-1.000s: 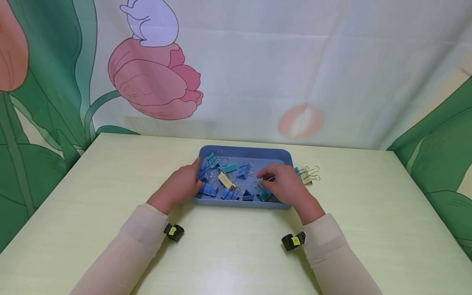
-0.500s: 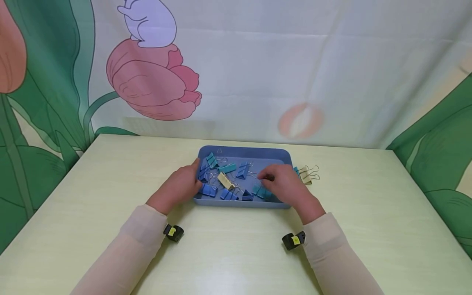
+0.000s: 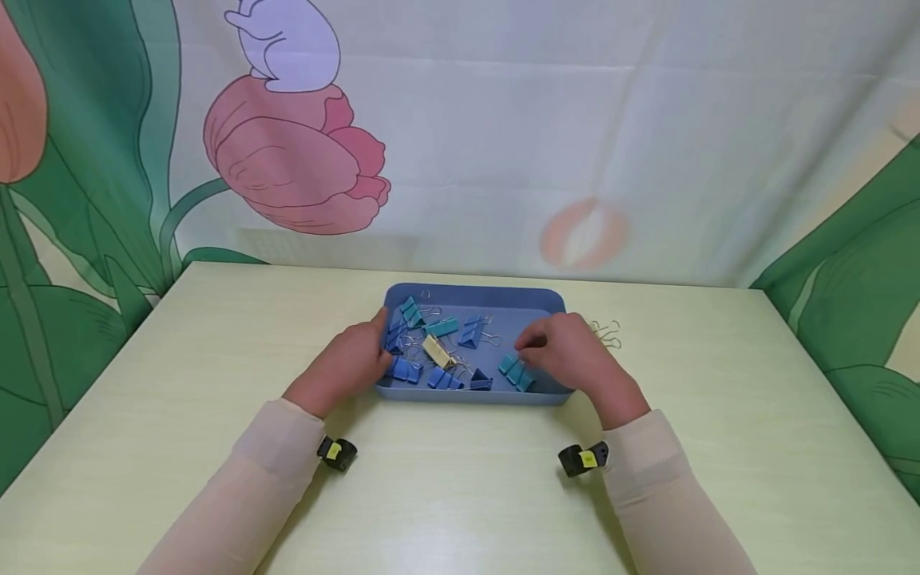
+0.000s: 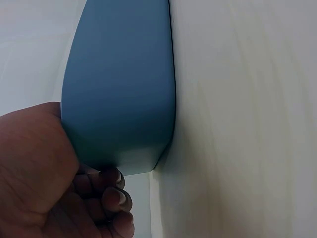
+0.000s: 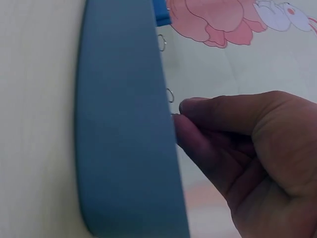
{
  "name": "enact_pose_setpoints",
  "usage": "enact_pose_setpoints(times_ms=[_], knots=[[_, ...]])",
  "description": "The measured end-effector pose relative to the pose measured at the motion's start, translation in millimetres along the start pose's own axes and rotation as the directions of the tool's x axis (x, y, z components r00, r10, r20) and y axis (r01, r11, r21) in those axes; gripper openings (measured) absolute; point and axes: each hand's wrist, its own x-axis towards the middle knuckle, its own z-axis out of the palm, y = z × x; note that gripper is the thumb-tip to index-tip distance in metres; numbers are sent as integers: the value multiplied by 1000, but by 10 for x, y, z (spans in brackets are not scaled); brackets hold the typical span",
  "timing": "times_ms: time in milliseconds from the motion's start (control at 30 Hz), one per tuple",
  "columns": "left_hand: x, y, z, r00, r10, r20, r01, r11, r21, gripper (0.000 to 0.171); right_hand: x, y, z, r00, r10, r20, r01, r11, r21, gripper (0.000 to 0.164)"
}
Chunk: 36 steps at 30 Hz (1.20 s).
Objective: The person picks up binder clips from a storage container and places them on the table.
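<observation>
A blue tray (image 3: 496, 299) holds several binder clips. At its left end my left hand (image 3: 348, 359) grips the side wall; the left wrist view shows curled fingers (image 4: 116, 198) by the tray's corner. Over the right part, my right hand (image 3: 571, 351) has thumb and forefinger together just above a teal binder clip (image 3: 517, 373). In the right wrist view the right hand (image 5: 257, 153) pinches at a thin wire end by the rim, while the clip's body is hidden behind the tray wall (image 5: 124, 124).
Inside the tray lie a cream binder clip (image 3: 437, 351), a blue binder clip (image 3: 470, 331) and several other blue and teal ones, mostly to the left. Wire handles (image 3: 607, 331) of clips outside the tray show behind my right hand. A printed cloth (image 3: 460, 144) hangs behind the table (image 3: 460, 495).
My right hand has shifted slightly right, and the teal binder clip beneath it has turned and come more into view. The left hand stays on the tray.
</observation>
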Motion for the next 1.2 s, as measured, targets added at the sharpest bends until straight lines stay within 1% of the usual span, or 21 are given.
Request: enact_pose_setpoints(times_ms=[133, 267, 367, 500, 567, 800, 1000, 1200], knots=[[-4, 5, -8, 1000, 4, 3, -4, 1000, -3, 70, -20, 3, -61, 999, 34, -28, -33, 999, 26, 16], [-7, 10, -21, 1000, 6, 7, -6, 1000, -7, 70, -48, -6, -128, 995, 66, -74, -60, 995, 82, 16], [-8, 10, -28, 1000, 9, 8, -9, 1000, -10, 70, -70, -5, -179, 990, 84, -117, -69, 989, 128, 16], [-11, -9, -35, 1000, 7, 5, -7, 1000, -8, 71, -76, 2, -222, 981, 92, -173, -60, 981, 183, 16], [-10, -12, -36, 1000, 3, 7, -3, 1000, -7, 71, -84, 2, -240, 974, 110, -196, -67, 974, 215, 15], [-1, 29, -14, 1000, 6, 28, -5, 1000, -28, 70, -179, 67, -332, 940, 182, -288, -84, 943, 321, 17], [-17, 42, -20, 1000, 9, 27, -9, 1000, -27, 70, -227, 209, -391, 921, 228, -317, -102, 924, 368, 17], [-23, 32, -40, 1000, 10, 24, -9, 1000, -18, 71, -283, 346, -444, 909, 263, -325, -115, 904, 411, 19]])
